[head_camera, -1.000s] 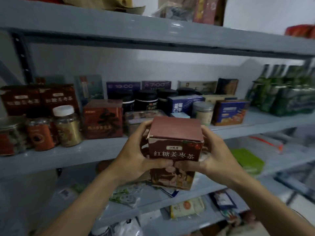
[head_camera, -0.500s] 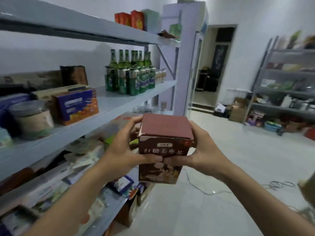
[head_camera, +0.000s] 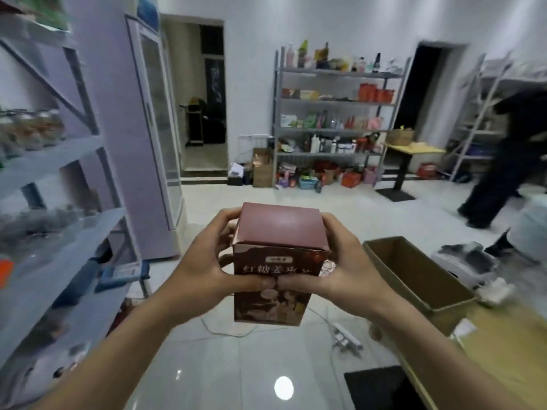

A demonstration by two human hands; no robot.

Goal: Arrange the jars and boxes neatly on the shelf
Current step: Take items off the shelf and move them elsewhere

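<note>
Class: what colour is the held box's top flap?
Plain reddish-brown, on the box; head view.

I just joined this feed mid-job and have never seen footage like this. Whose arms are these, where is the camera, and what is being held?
There is no machine here: a person is working with bare hands. The single picture comes from a wide-angle camera worn on the head, looking forward and down, so the two forearms reach in from the bottom edge. The left hand and right hand together grip a dark red box with Chinese lettering, upright, thumbs meeting on its front. It is held in the air over a glossy floor, not resting on anything. A grey shelf with blurred goods runs along the left edge, and an open cardboard carton sits to the right. Another person stands at far right.
</note>
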